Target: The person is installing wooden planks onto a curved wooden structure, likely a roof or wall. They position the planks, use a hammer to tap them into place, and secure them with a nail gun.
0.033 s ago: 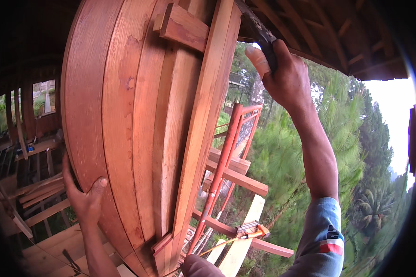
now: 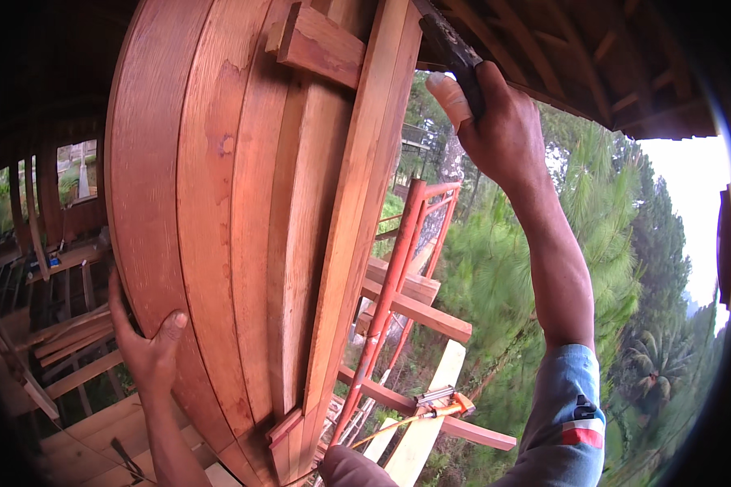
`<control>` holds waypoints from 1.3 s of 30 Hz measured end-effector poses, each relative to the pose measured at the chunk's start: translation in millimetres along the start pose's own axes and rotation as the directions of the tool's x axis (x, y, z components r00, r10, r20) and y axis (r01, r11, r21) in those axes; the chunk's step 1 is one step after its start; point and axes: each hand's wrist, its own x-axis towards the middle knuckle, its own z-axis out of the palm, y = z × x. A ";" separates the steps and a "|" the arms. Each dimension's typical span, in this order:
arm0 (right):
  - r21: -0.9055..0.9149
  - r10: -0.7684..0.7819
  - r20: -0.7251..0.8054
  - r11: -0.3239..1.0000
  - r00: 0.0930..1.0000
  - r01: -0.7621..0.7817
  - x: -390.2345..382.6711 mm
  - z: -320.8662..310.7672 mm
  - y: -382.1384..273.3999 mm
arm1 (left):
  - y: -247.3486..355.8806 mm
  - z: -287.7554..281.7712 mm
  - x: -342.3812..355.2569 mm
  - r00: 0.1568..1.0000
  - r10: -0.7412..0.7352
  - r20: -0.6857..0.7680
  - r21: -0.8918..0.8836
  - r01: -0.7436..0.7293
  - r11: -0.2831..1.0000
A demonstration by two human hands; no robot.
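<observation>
While the right hand (image 2: 508, 130) is closed around the dark handle of a tool (image 2: 455, 58) at the far end, just right of the panel (image 2: 207, 203), the left hand (image 2: 150, 349) grasps the panel's left edge nearer by, half open, its thumb on the face and its fingers partly hidden along the edge. A pale wrap (image 2: 451, 102) covers the right thumb. The panel runs near to far, left of centre, a block (image 2: 323, 47) across its far part. Right of it stand a red scaffold (image 2: 397, 276) and, nearer, an orange tool (image 2: 459, 405).
</observation>
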 end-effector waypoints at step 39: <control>0.072 0.074 0.024 0.995 0.997 -0.075 15.3 -4.2 9.3 | -1.6 -5.2 0.2 1.000 0.001 0.013 0.075 -0.002 0.997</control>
